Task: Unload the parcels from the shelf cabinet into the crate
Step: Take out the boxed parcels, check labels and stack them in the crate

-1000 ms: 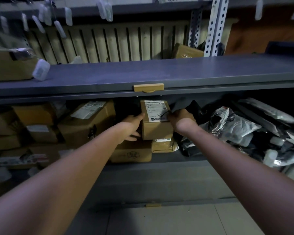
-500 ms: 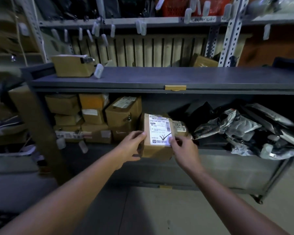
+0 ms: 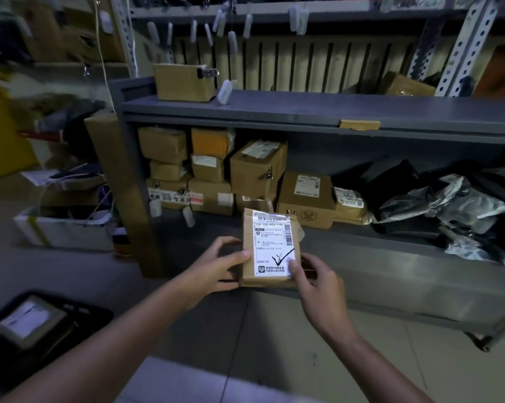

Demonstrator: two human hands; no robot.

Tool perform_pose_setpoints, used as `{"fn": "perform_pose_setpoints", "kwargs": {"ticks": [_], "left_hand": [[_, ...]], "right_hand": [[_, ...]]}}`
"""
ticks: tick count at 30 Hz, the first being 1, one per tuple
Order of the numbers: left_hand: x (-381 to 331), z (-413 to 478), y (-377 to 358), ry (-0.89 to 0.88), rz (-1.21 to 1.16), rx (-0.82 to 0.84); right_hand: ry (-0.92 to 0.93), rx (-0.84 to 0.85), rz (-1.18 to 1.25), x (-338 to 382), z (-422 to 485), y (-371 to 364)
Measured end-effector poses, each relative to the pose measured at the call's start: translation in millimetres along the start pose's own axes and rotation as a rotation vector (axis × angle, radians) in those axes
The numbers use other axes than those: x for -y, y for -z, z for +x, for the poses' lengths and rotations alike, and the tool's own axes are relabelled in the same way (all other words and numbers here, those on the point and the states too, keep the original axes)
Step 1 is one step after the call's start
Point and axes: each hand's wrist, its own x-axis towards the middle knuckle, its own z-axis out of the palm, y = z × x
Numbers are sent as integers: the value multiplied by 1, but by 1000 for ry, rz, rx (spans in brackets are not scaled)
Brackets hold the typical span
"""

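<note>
Gripping parcel [image 3: 270, 248] edges with curled fingers [image 3: 241, 254] of left hand [image 3: 216, 269] and right hand [image 3: 315, 283]; could slip swinging to crate [image 3: 100, 315].

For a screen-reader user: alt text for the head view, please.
A left hand and right hand hold a labelled parcel in front of a grey cabinet holding boxes and plastic bags. A black crate sits on the floor, lower left.
</note>
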Motion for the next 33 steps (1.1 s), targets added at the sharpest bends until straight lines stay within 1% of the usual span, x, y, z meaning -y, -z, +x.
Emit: {"fn": "perform_pose_setpoints", "kwargs": {"ticks": [11,19,24,30,33], "left_hand": [[26,7,20,-4,-42,11],[35,18,17,-2,-69,-16],[42,20,16,-1,-37,-13],[53,18,18,43,23,28],[55,18,19,66,26,26]], "right_hand": [[17,24,-18,-8,1,-31],[20,44,-64,-12,2,-33],[9,58,-78,-14,0,-31],[-56,140,-72,-28,-9,-32],[-103,226,-84,-32,-10,-32]]}}
